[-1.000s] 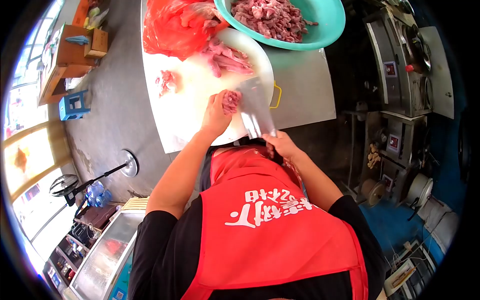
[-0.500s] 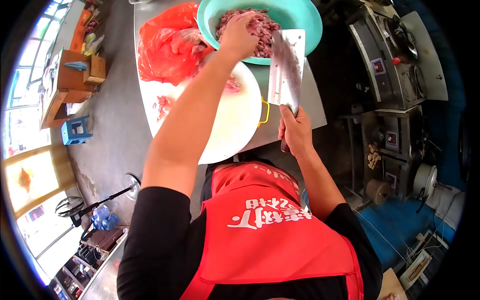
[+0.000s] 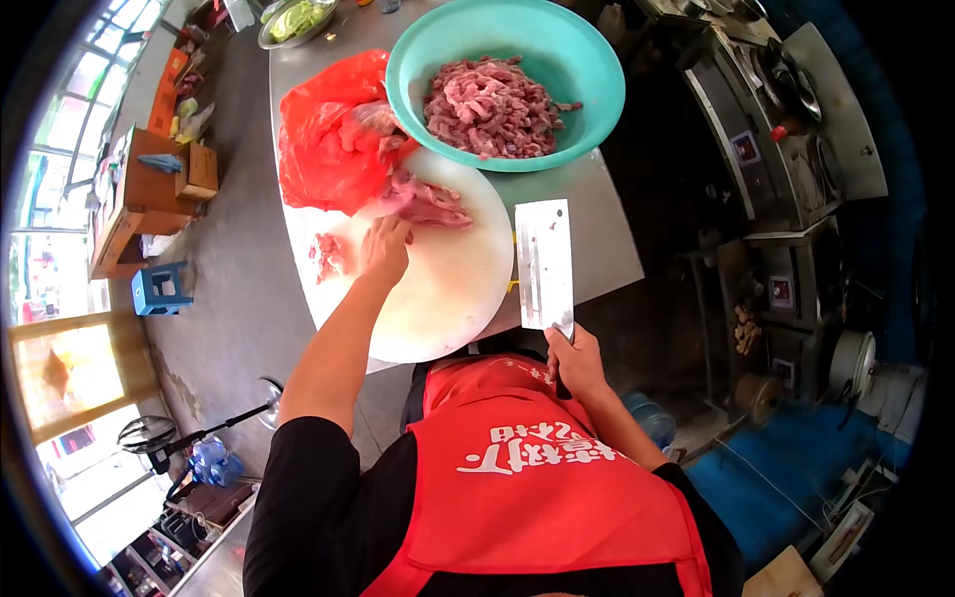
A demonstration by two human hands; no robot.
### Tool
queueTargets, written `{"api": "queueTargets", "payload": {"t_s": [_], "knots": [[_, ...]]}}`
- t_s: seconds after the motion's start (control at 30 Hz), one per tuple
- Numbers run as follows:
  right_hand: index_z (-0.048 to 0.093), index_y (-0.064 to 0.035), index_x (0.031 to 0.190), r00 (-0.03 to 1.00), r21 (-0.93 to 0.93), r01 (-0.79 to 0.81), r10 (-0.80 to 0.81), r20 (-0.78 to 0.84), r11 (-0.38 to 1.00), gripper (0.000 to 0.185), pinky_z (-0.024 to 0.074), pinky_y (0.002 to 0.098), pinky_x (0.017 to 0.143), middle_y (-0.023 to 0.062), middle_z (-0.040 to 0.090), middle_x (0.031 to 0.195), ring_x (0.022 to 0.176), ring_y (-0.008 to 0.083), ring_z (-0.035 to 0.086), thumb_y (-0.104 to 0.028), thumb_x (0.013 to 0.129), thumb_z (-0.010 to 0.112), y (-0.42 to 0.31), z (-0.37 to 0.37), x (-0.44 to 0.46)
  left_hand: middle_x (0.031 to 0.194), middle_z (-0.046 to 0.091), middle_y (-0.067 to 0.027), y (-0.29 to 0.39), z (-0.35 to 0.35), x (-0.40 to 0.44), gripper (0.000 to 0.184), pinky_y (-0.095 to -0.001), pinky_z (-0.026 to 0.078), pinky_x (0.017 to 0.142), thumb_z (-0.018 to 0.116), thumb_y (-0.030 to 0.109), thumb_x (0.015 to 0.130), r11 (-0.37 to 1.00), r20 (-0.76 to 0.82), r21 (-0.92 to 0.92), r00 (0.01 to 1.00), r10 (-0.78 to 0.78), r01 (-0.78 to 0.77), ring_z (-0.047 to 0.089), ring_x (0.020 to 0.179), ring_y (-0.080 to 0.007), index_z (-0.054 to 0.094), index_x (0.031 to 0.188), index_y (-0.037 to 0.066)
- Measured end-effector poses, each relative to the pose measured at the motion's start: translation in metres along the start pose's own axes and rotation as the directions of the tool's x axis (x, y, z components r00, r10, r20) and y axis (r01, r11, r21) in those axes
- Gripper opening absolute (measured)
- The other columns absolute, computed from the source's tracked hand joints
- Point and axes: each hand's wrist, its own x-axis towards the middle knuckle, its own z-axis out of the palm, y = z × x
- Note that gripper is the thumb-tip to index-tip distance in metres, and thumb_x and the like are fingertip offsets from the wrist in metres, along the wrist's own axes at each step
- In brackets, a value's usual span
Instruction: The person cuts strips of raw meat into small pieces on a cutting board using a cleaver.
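Observation:
My right hand (image 3: 579, 363) grips the handle of a cleaver (image 3: 546, 261), its broad blade upright beside the board's right edge. Over the round white cutting board (image 3: 448, 298), my left hand (image 3: 386, 249) is held low, fingers loosely bent and nothing visible in them. Its fingertips are close by a piece of raw meat (image 3: 428, 202); whether they touch it I cannot tell. Smaller meat scraps (image 3: 326, 257) lie left of that hand. Behind the board, a turquoise basin (image 3: 592, 95) holds a heap of cut meat (image 3: 492, 109). A red plastic bag (image 3: 333, 139) lies at the back left.
The metal table (image 3: 612, 234) carries the board and basin. A bowl of green vegetables (image 3: 295, 22) stands at the far left corner. Kitchen equipment (image 3: 741, 149) lines the right side. A blue stool (image 3: 161, 289) and a fan (image 3: 144, 435) stand to the left.
My left hand has come out of the basin and down to the board near the meat piece. My right hand has brought the cleaver lower and closer to my body, away from the basin.

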Motion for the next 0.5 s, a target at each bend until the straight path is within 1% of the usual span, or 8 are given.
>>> {"api": "queueTargets", "payload": {"t_s": [0.03, 0.13, 0.2, 0.27, 0.3, 0.33, 0.43, 0.5], "knots": [[0.062, -0.0028, 0.096, 1.000, -0.015, 0.000, 0.000, 0.012, 1.000, 0.020, 0.0441, 0.0293, 0.045, 0.0002, 0.056, 0.061, 0.047, 0.0097, 0.052, -0.019, 0.108, 0.063, 0.001, 0.001, -0.001, 0.101, 0.070, -0.0088, 0.001, -0.001, 0.000, 0.004, -0.0480, 0.051, 0.087, 0.071, 0.013, 0.087, 0.997, -0.059, 0.072, 0.998, 0.010, -0.006, 0.067, 0.106, -0.0328, 0.070, 0.091, 0.011], [0.062, -0.0031, 0.095, 1.000, -0.084, -0.013, 0.015, 0.018, 0.996, 0.020, 0.0444, 0.0290, 0.045, 0.0002, 0.056, 0.061, 0.047, 0.0096, 0.052, -0.019, 0.108, 0.063, -0.006, 0.003, 0.003, 0.089, 0.068, -0.0076, 0.003, -0.016, 0.001, 0.004, -0.0485, 0.052, 0.086, 0.071, 0.012, 0.086, 0.987, -0.082, 0.119, 0.992, -0.099, 0.109, 0.068, 0.097, -0.0335, 0.071, 0.090, 0.011], [0.062, -0.0033, 0.095, 0.999, -0.108, -0.015, 0.018, 0.027, 0.994, 0.021, 0.0445, 0.0289, 0.045, 0.0004, 0.056, 0.061, 0.047, 0.0096, 0.053, -0.019, 0.108, 0.064, -0.011, 0.005, 0.006, 0.091, 0.071, -0.0081, -0.001, -0.023, -0.001, 0.008, -0.0466, 0.053, 0.089, 0.075, 0.014, 0.086, 0.977, -0.081, 0.094, 0.980, -0.184, 0.191, 0.069, 0.096, -0.0320, 0.071, 0.092, 0.010], [0.061, -0.0036, 0.094, 0.999, -0.109, -0.014, 0.017, 0.028, 0.994, 0.021, 0.0447, 0.0289, 0.046, 0.0005, 0.056, 0.062, 0.048, 0.0096, 0.053, -0.019, 0.108, 0.064, -0.013, 0.006, 0.010, 0.095, 0.074, -0.0114, 0.003, -0.042, 0.002, 0.015, -0.0438, 0.054, 0.090, 0.078, 0.014, 0.087, 0.818, 0.035, -0.322, 0.870, -0.492, 0.476, 0.071, 0.100, -0.0325, 0.072, 0.098, 0.007], [0.060, -0.0038, 0.093, 0.999, -0.114, -0.010, 0.014, 0.032, 0.993, 0.021, 0.0458, 0.0289, 0.046, 0.0004, 0.056, 0.062, 0.049, 0.0097, 0.054, -0.019, 0.108, 0.065, -0.013, 0.006, 0.012, 0.104, 0.076, -0.0093, -0.008, -0.039, -0.002, 0.018, -0.0371, 0.051, 0.101, 0.081, 0.019, 0.091, 0.774, 0.011, -0.429, 0.860, -0.511, 0.465, 0.069, 0.105, -0.0231, 0.073, 0.102, 0.007], [0.060, -0.0038, 0.093, 0.999, -0.118, -0.013, 0.018, 0.044, 0.993, 0.021, 0.0458, 0.0289, 0.046, 0.0004, 0.056, 0.062, 0.049, 0.0097, 0.054, -0.019, 0.108, 0.065, -0.013, 0.007, 0.013, 0.112, 0.074, -0.0053, -0.017, -0.035, -0.005, 0.018, -0.0356, 0.049, 0.103, 0.081, 0.018, 0.092, 0.735, -0.087, -0.588, 0.877, -0.472, 0.338, 0.067, 0.107, -0.0198, 0.074, 0.102, 0.005], [0.060, -0.0040, 0.093, 0.998, -0.111, -0.012, 0.018, 0.058, 0.994, 0.021, 0.0467, 0.0291, 0.046, 0.0002, 0.055, 0.064, 0.049, 0.0096, 0.053, -0.019, 0.107, 0.065, -0.012, 0.012, 0.017, 0.117, 0.071, -0.0033, -0.020, -0.049, -0.014, 0.015, -0.0343, 0.049, 0.103, 0.079, 0.012, 0.094, 0.610, -0.118, -0.729, 0.821, -0.559, 0.311, 0.064, 0.109, -0.0172, 0.071, 0.103, 0.004], [0.060, -0.0037, 0.094, 0.995, -0.129, -0.018, 0.030, 0.092, 0.992, 0.021, 0.0465, 0.0291, 0.046, 0.0003, 0.055, 0.064, 0.049, 0.0096, 0.053, -0.019, 0.107, 0.066, -0.013, 0.016, 0.017, 0.115, 0.069, -0.0047, -0.009, -0.071, -0.021, 0.011, -0.0342, 0.050, 0.103, 0.072, 0.004, 0.098, 0.135, 0.075, -0.974, 0.818, -0.570, 0.184, 0.065, 0.108, -0.0170, 0.065, 0.107, 0.006]]}}
